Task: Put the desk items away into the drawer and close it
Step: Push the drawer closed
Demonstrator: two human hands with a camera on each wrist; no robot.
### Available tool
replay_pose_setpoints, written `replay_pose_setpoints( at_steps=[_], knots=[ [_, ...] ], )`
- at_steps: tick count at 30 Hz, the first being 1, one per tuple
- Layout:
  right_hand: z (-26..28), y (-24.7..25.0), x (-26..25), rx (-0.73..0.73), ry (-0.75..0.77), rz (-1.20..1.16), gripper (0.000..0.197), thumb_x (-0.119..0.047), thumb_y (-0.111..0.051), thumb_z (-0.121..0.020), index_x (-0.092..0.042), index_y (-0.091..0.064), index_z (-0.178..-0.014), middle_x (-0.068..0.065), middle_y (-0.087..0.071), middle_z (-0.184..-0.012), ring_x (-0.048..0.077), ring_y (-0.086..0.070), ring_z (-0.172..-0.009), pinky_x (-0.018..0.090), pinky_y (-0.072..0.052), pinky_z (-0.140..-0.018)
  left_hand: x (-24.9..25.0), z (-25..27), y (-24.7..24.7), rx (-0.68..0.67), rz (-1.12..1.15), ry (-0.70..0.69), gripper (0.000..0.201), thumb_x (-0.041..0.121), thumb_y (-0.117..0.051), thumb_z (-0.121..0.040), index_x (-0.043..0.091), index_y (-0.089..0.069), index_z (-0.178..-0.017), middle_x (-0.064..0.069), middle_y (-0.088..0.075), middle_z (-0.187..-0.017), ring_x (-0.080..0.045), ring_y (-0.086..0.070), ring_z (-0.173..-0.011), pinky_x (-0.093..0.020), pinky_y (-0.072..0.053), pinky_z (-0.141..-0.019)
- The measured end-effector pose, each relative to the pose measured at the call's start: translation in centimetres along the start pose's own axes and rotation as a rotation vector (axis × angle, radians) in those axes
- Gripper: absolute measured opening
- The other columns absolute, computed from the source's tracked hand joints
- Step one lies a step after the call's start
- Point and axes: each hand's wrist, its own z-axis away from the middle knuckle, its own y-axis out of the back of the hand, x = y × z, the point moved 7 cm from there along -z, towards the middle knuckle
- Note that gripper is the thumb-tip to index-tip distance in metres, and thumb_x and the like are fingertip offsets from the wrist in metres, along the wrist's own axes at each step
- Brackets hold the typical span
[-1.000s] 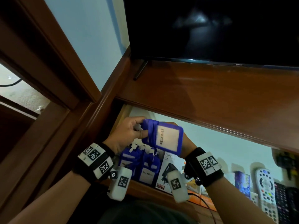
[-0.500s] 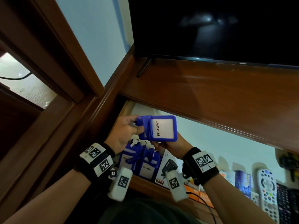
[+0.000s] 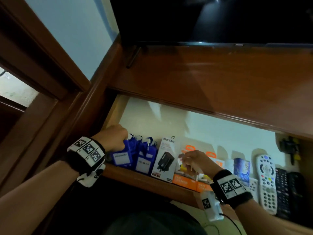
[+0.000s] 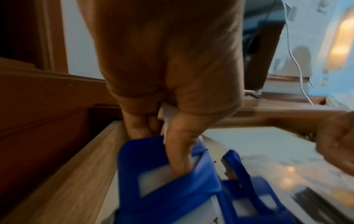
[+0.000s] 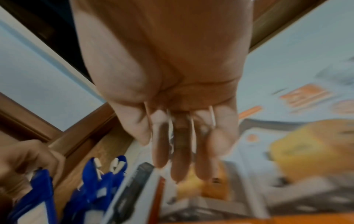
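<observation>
The wooden drawer (image 3: pixel 135 177) stands pulled out under the desk top (image 3: pixel 203 78). My left hand (image 3: pixel 118 141) is at its left end and grips the top of a blue badge holder (image 3: pixel 121 158) marked PELAWAT, which stands among other blue holders (image 3: pixel 144 161). In the left wrist view my fingers (image 4: pixel 178 151) curl round the blue badge holder (image 4: pixel 172 189) and its white clip (image 4: pixel 166 115). My right hand (image 3: pixel 184 160) hovers over the orange boxes (image 3: pixel 184 180). In the right wrist view the right hand's fingers (image 5: pixel 180 159) are straight and hold nothing.
Lined up in the drawer are a white charger box (image 3: pixel 165 160), a blue pack (image 3: pixel 241 168), a white remote (image 3: pixel 266 182) and a black remote (image 3: pixel 286 192). A dark screen (image 3: pixel 220 17) stands on the desk. A wooden frame (image 3: pixel 42 65) rises at the left.
Both hands held the badge holder up above the drawer. The left hand has lowered it into the drawer's left end. The right hand let go and moved right over the orange boxes.
</observation>
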Motion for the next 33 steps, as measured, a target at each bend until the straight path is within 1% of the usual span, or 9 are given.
replay_pose_setpoints(
  at_steps=[3, 6, 10, 12, 14, 17, 23, 28, 33],
  knots=[
    [1.2, 0.0, 3.1, -0.038, -0.099, 0.224, 0.025, -0.018, -0.054, -0.090, -0.010, -0.067, -0.071, 0.006, -0.068, -0.066, 0.017, -0.056, -0.047, 0.021, -0.046, -0.047, 1.9, -1.0, -1.0, -0.039, -0.150, -0.028, 0.020, 0.006, -0.049, -0.083, 0.010, -0.053, -0.064, -0.005, -0.054, -0.075, -0.021, -0.057, -0.068, -0.033, -0.050, -0.060],
    [2.2, -1.1, 5.1, -0.108, -0.160, 0.321, 0.022, -0.028, -0.053, -0.093, -0.012, -0.060, -0.078, 0.001, -0.060, -0.071, 0.011, -0.053, -0.051, 0.023, -0.047, -0.053, 3.0, -1.8, -1.8, -0.044, -0.218, -0.047, 0.030, 0.008, -0.050, -0.083, 0.017, -0.040, -0.057, -0.001, -0.041, -0.066, -0.020, -0.051, -0.065, -0.030, -0.043, -0.057],
    [2.8, -1.1, 5.1, -0.044, -0.134, 0.543, 0.035, -0.037, -0.047, -0.093, -0.007, -0.064, -0.086, 0.008, -0.062, -0.085, 0.020, -0.056, -0.076, 0.034, -0.051, -0.078, 3.0, -2.9, -2.6, -0.054, -0.271, -0.023, 0.031, 0.010, -0.056, -0.082, 0.018, -0.038, -0.058, -0.006, -0.052, -0.078, -0.026, -0.061, -0.079, -0.031, -0.046, -0.061],
    [3.0, -0.9, 5.0, 0.001, -0.117, 0.543, 0.038, -0.041, -0.046, -0.092, -0.009, -0.066, -0.086, 0.008, -0.062, -0.084, 0.020, -0.056, -0.079, 0.035, -0.050, -0.082, 2.3, -3.5, -2.8, -0.051, -0.292, -0.007, 0.024, 0.016, -0.061, -0.083, 0.016, -0.044, -0.065, -0.009, -0.060, -0.092, -0.026, -0.063, -0.084, -0.031, -0.048, -0.064],
    [3.2, -1.1, 5.0, 0.009, -0.098, 0.561, 0.040, -0.044, -0.046, -0.093, -0.010, -0.064, -0.084, 0.006, -0.060, -0.081, 0.019, -0.057, -0.083, 0.033, -0.049, -0.082, 1.8, -4.0, -2.8, -0.003, -0.278, -0.009, 0.013, 0.024, -0.065, -0.081, 0.014, -0.057, -0.084, -0.009, -0.061, -0.101, -0.025, -0.062, -0.090, -0.034, -0.051, -0.070],
    [3.6, -1.2, 5.0, 0.072, -0.091, 0.562, 0.038, -0.050, -0.045, -0.092, -0.021, -0.068, -0.087, 0.001, -0.053, -0.085, 0.021, -0.061, -0.086, 0.033, -0.048, -0.083, 1.2, -4.8, -3.1, 0.088, -0.214, -0.038, 0.040, 0.033, -0.072, -0.076, 0.015, -0.050, -0.105, -0.007, -0.055, -0.107, -0.025, -0.056, -0.098, -0.038, -0.050, -0.079],
    [4.8, -1.1, 4.2, 0.146, -0.122, 0.534, 0.045, -0.050, -0.046, -0.091, -0.020, -0.054, -0.058, -0.001, -0.060, -0.068, 0.024, -0.064, -0.079, 0.035, -0.051, -0.080, 0.4, -4.9, -2.6, 0.136, -0.120, -0.028, 0.048, 0.033, -0.077, -0.069, 0.022, -0.047, -0.104, -0.001, -0.050, -0.107, -0.020, -0.053, -0.096, -0.036, -0.050, -0.078],
    [5.8, -1.3, 4.0, 0.195, -0.130, 0.534, 0.043, -0.048, -0.045, -0.091, -0.017, -0.061, -0.066, 0.005, -0.067, -0.079, 0.025, -0.064, -0.083, 0.034, -0.051, -0.080, 0.2, -4.1, -2.5, 0.124, 0.009, -0.001, 0.050, 0.018, -0.072, -0.075, 0.025, -0.046, -0.117, -0.003, -0.047, -0.120, -0.021, -0.053, -0.101, -0.035, -0.049, -0.082],
    [7.0, -2.1, 5.2, 0.201, -0.097, 0.512, 0.037, -0.038, -0.055, -0.089, -0.023, -0.044, -0.057, 0.001, -0.054, -0.072, 0.020, -0.054, -0.075, 0.023, -0.031, -0.053, 5.7, -0.5, -1.8, 0.250, 0.164, -0.247, 0.044, 0.023, -0.069, -0.080, 0.027, -0.049, -0.119, 0.007, -0.045, -0.120, -0.013, -0.049, -0.109, -0.029, -0.045, -0.087]
  ],
)
